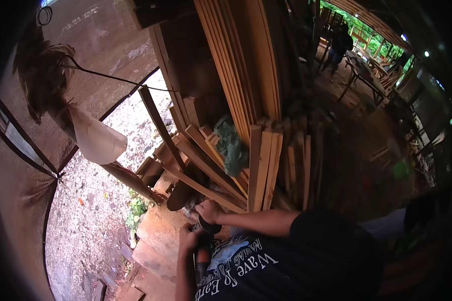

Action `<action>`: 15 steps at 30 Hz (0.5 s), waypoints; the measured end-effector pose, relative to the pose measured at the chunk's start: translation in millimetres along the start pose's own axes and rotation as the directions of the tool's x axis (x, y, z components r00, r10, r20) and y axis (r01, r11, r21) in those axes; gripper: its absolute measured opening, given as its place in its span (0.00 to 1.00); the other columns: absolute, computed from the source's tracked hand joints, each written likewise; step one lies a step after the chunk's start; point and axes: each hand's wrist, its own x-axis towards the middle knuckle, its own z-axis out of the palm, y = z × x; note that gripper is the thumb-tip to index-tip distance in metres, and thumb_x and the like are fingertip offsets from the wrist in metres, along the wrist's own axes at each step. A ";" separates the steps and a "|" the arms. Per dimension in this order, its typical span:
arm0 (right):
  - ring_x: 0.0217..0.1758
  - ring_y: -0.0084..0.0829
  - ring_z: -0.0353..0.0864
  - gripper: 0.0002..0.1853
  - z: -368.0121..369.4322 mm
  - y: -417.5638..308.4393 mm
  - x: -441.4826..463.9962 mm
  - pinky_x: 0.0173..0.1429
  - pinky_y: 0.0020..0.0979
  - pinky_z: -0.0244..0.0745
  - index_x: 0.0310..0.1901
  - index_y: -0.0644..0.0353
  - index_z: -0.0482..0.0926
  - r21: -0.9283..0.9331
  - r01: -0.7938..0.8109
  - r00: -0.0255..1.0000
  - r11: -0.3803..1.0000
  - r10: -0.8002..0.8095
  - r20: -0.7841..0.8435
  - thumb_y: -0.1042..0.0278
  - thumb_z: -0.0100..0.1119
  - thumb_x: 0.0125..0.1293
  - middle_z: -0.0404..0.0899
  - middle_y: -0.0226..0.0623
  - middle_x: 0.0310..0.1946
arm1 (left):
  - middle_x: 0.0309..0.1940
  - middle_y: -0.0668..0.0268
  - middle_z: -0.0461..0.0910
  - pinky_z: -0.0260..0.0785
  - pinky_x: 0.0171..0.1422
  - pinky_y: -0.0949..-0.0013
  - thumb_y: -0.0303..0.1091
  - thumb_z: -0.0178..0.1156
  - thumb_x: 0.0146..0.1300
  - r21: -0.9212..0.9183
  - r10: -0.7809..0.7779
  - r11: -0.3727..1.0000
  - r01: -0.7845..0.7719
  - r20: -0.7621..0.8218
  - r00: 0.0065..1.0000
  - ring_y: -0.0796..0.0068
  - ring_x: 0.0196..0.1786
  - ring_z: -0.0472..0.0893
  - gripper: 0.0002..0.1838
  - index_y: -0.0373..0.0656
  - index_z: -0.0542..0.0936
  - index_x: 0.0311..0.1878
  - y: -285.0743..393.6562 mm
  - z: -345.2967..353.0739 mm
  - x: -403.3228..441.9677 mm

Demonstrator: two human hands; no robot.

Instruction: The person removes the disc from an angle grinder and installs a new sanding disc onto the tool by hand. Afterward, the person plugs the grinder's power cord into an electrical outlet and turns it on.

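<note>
"Where's our dark tool (203, 257)?"
"Lower centre of the frame; our left hand (187, 238) and right hand (209, 211) are curled at its upper end; whether we're pinching, we can't tell; timber strips (262, 168) stand above."

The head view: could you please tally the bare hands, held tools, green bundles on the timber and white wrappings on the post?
Bare hands, left and right: 2
Held tool: 1
Green bundle: 1
White wrapping: 1
Total: 5

Mounted on head; faces forward and down. Captures shirt (306, 261) and held tool (203, 256) at close range, lumber (262, 168) farther out, table (365, 75) distant at upper right.
</note>
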 end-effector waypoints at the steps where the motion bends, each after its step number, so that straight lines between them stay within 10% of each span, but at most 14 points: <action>1: 0.39 0.56 0.82 0.23 -1.1 2.0 2.9 0.46 0.50 0.76 0.27 0.66 0.82 0.035 0.079 0.995 0.996 -0.080 0.051 0.53 0.46 0.62 0.80 0.59 0.31 | 0.27 0.53 0.81 0.76 0.33 0.65 0.33 0.67 0.39 -0.110 -0.015 0.994 0.016 0.006 1.000 0.64 0.28 0.82 0.18 0.29 0.76 0.33 1.4 1.5 3.1; 3: 0.39 0.57 0.82 0.23 -8.2 -3.7 5.1 0.46 0.50 0.76 0.28 0.66 0.83 0.013 0.066 0.994 0.998 -0.067 0.086 0.54 0.46 0.61 0.80 0.59 0.31 | 0.26 0.55 0.80 0.75 0.32 0.65 0.32 0.67 0.40 -0.322 -0.070 0.944 0.074 0.026 0.997 0.66 0.27 0.81 0.17 0.31 0.76 0.32 6.9 5.9 -5.1; 6: 0.40 0.56 0.82 0.23 4.0 -5.1 10.3 0.47 0.50 0.76 0.30 0.66 0.83 -0.050 0.004 1.000 0.999 -0.002 0.029 0.53 0.46 0.60 0.80 0.58 0.32 | 0.25 0.56 0.80 0.74 0.31 0.66 0.30 0.66 0.41 -0.025 0.001 1.000 -0.002 -0.019 1.000 0.68 0.26 0.80 0.15 0.31 0.75 0.31 1.3 -1.3 -1.5; 10: 0.40 0.55 0.83 0.22 -2.1 -2.3 13.2 0.48 0.50 0.76 0.28 0.64 0.83 -0.153 0.317 0.945 0.936 -0.298 0.132 0.54 0.45 0.62 0.82 0.55 0.32 | 0.24 0.58 0.78 0.76 0.31 0.68 0.27 0.63 0.42 -0.335 -0.075 0.939 0.075 0.015 0.997 0.68 0.25 0.80 0.11 0.33 0.73 0.29 -7.8 4.8 0.4; 15: 0.40 0.60 0.82 0.26 -5.9 -36.2 6.5 0.51 0.52 0.77 0.29 0.70 0.83 -0.227 0.078 0.983 0.971 -0.037 0.178 0.54 0.42 0.63 0.81 0.63 0.33 | 0.29 0.60 0.79 0.78 0.38 0.67 0.30 0.57 0.52 -0.429 0.010 0.901 0.069 0.179 0.984 0.69 0.31 0.81 0.07 0.37 0.74 0.32 -56.3 -3.2 20.9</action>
